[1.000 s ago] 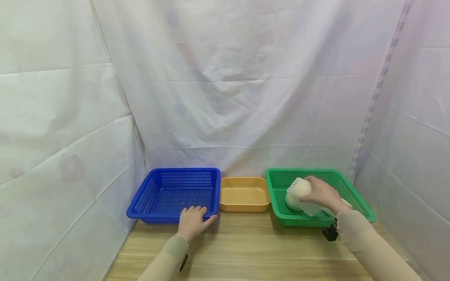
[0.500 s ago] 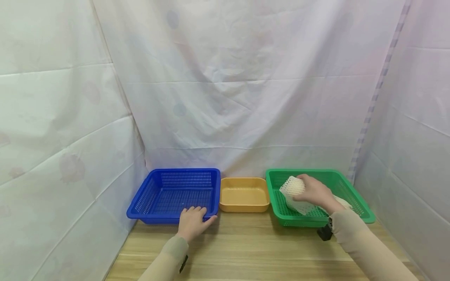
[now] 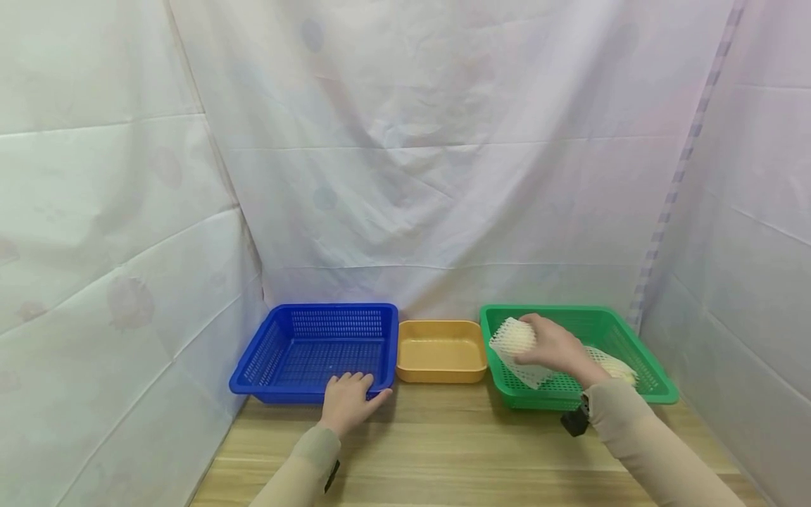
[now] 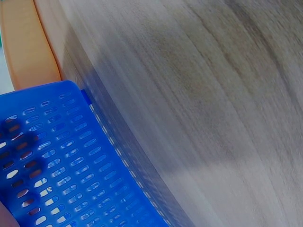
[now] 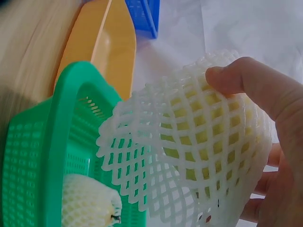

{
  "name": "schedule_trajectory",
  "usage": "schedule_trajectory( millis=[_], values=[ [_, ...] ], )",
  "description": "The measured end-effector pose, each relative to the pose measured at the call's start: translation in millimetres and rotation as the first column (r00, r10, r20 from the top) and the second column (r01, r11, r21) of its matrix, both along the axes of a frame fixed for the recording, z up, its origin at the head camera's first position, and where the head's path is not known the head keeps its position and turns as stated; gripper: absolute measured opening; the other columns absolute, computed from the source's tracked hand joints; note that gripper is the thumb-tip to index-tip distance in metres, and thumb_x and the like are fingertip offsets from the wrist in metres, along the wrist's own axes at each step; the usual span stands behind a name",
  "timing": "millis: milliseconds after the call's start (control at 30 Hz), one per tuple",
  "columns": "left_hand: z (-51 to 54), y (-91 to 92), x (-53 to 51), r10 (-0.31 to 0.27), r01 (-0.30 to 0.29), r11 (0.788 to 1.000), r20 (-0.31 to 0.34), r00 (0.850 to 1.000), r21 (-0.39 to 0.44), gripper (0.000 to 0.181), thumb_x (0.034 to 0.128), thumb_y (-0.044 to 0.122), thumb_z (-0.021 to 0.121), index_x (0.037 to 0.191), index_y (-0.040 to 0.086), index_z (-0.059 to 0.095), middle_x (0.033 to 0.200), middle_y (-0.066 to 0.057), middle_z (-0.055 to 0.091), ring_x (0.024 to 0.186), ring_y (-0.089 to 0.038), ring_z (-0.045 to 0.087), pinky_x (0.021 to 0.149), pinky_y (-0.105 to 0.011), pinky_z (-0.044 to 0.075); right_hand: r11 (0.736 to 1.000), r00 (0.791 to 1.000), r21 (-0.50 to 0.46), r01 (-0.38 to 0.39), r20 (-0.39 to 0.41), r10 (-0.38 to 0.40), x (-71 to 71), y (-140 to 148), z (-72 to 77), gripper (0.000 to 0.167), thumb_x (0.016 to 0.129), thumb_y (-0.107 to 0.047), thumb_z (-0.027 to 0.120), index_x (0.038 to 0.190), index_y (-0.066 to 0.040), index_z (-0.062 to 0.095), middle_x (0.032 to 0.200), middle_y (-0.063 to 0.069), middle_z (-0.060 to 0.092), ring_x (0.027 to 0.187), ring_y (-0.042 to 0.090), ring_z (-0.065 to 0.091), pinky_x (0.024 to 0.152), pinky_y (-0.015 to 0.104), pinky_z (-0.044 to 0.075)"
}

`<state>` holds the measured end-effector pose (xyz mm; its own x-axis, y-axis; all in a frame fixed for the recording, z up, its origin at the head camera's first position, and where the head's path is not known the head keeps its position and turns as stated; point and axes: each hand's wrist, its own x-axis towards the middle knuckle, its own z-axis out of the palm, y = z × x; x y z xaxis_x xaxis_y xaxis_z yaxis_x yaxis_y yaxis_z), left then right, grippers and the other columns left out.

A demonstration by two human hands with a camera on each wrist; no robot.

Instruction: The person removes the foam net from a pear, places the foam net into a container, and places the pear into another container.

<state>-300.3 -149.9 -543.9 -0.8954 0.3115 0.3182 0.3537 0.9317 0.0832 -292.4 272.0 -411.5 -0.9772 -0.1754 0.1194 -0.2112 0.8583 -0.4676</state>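
Note:
My right hand (image 3: 554, 345) holds a yellow-green fruit in a white foam net (image 3: 514, 339) over the left part of the green basket (image 3: 538, 403). In the right wrist view, the thumb presses on the foam net (image 5: 203, 127) and the other fingers lie around its far side; the net's loose end hangs past the fruit. Another foam-netted fruit (image 3: 616, 370) lies inside the green basket at the right; the right wrist view shows a pale netted fruit with a dark stem (image 5: 90, 201). My left hand (image 3: 347, 405) rests, fingers extended, on the front rim of the blue basket (image 3: 279, 389).
Between the two baskets stands a shallow orange-yellow tray (image 3: 441, 375). All three stand on a wood-grain table (image 3: 443, 443). White curtains (image 3: 431, 176) hang behind and at both sides.
My right hand has moved left inside the green basket's area, carrying the netted fruit. The netted fruit at the right has come into fuller view. My left hand has stayed on the blue rim.

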Motion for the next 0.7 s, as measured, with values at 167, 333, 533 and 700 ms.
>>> schedule_trajectory(
  millis=[167, 333, 533, 700],
  values=[
    [-0.1, -0.6, -1.1, 0.006, -0.005, 1.000, 0.010, 1.000, -0.008, 0.070, 0.0862, 0.074, 0.044, 0.113, 0.015, 0.071, 0.110, -0.007, 0.068, 0.102, -0.030, 0.061, 0.093, -0.060, 0.040, 1.000, 1.000, 0.000, 0.000, -0.003, 0.000, 0.2, -8, -0.9, 0.086, 0.072, -0.044, 0.081, 0.140, -0.007, 0.045, 0.128, 0.015, 0.056, 0.105, 0.033, 0.057, 0.074, 0.051, 0.049],
    [0.7, -0.3, -1.4, 0.012, -0.012, 1.000, 0.033, 0.999, 0.005, 0.068, 0.0865, 0.071, 0.048, 0.116, 0.014, 0.070, 0.113, -0.009, 0.067, 0.107, -0.033, 0.060, 0.096, -0.062, 0.037, 1.000, 1.000, -0.018, -0.010, -0.011, 0.009, 0.7, -15, -3.0, 0.085, 0.071, -0.044, 0.082, 0.139, -0.009, 0.046, 0.125, 0.012, 0.057, 0.102, 0.030, 0.058, 0.071, 0.048, 0.049],
    [1.3, -0.5, -2.0, 0.012, -0.012, 1.000, 0.030, 0.999, 0.008, 0.064, 0.0868, 0.068, 0.051, 0.115, 0.014, 0.070, 0.113, -0.008, 0.068, 0.107, -0.033, 0.060, 0.096, -0.062, 0.037, 0.999, 1.000, -0.036, -0.026, -0.005, 0.026, 3.3, -26, -3.5, 0.080, 0.071, -0.041, 0.082, 0.137, -0.012, 0.048, 0.120, 0.010, 0.059, 0.096, 0.027, 0.058, 0.067, 0.045, 0.049],
    [1.6, -0.9, -1.6, 0.005, -0.005, 1.000, 0.030, 1.000, -0.005, 0.074, 0.0865, 0.075, 0.040, 0.116, 0.014, 0.070, 0.113, -0.007, 0.068, 0.107, -0.031, 0.060, 0.095, -0.060, 0.038, 0.996, 0.998, -0.061, -0.058, -0.004, 0.058, 5.9, -35, -6.5, 0.078, 0.069, -0.037, 0.083, 0.134, -0.012, 0.050, 0.116, 0.008, 0.060, 0.091, 0.024, 0.058, 0.062, 0.042, 0.049]
  ],
)
